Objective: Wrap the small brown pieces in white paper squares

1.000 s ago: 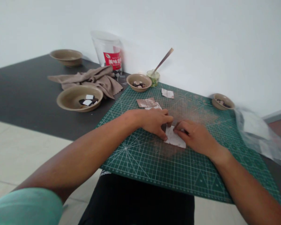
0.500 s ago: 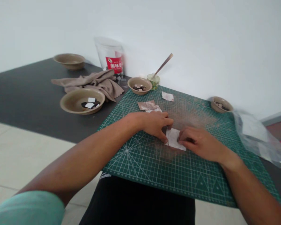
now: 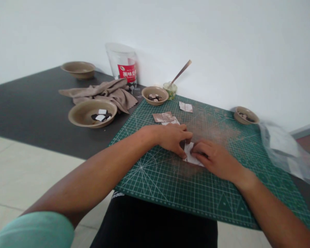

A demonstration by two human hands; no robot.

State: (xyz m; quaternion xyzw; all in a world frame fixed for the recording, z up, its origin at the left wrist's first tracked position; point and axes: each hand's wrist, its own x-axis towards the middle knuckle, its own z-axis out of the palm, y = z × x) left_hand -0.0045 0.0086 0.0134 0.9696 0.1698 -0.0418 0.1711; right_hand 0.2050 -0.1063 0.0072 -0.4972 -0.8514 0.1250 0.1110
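A small white square sheet (image 3: pixel 188 149), which looks like paper, lies flat on the green cutting mat (image 3: pixel 167 182) with brown dust about it. My left hand (image 3: pixel 172 137) rests at its left side, thumb and forefinger spread apart along the edge. Over the sheet's right part, my right hand (image 3: pixel 214 156) presses down with curled, closed fingers. Anything pinched beneath those fingertips is hidden. Just beyond my left hand lie a brown-faced sheet piece (image 3: pixel 162 117) and a partly covered white piece (image 3: pixel 176 120). Another stained white piece (image 3: pixel 185 107) is farther back.
Left of the mat stand a bowl of black and white pieces (image 3: pixel 80 115), a crumpled cloth (image 3: pixel 93 91), another bowl (image 3: pixel 79 69) and a clear jar (image 3: pixel 115 58). Small bowls (image 3: pixel 147 94) (image 3: pixel 239 115), a cup with a brush (image 3: pixel 171 93) and a plastic bag (image 3: pixel 286 151) line the back and right.
My right hand has slid slightly left across the white sheet, toward my left hand, and covers more of it. My left hand stays at the sheet's edge.
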